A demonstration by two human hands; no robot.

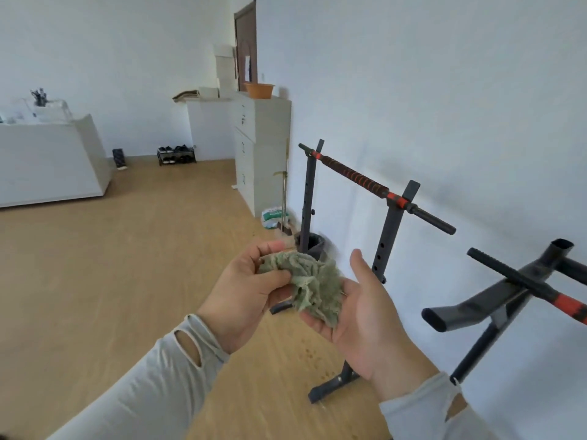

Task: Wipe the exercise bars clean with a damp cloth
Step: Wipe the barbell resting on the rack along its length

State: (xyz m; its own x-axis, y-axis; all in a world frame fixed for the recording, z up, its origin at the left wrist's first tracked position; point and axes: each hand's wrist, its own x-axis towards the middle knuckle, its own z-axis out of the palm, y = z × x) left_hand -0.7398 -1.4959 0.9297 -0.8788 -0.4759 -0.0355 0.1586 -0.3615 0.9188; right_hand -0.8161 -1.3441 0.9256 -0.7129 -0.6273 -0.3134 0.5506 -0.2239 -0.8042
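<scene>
The left hand pinches a crumpled green cloth: its thumb lies across the near edge of the bundle and its curled fingers wrap over the far edge, so the wad is caught between them. From that pinch the cloth spills rightward and down onto the right hand, which lies palm up with fingers nearly straight and thumb raised clear, cradling the hanging part rather than gripping it.

Past the fingertips of both hands, against the white wall, stands the farther exercise bar, a black rod with red-striped foam wrap resting across two dark uprights. To the right of the right thumb and nearer the camera is a second bar, black with a red band, on its own angled stand. Neither hand touches either bar; the cloth is well apart from both.

The cloth looks light, limp and ragged, so it should fold around a round bar easily, though loose ends may snag on the brackets. Bunching it into the palm and closing the fingers round the bar seems the best hold. Whether it is damp cannot be told. The foam wrap probably gives under pressure and drags more than bare metal.
</scene>
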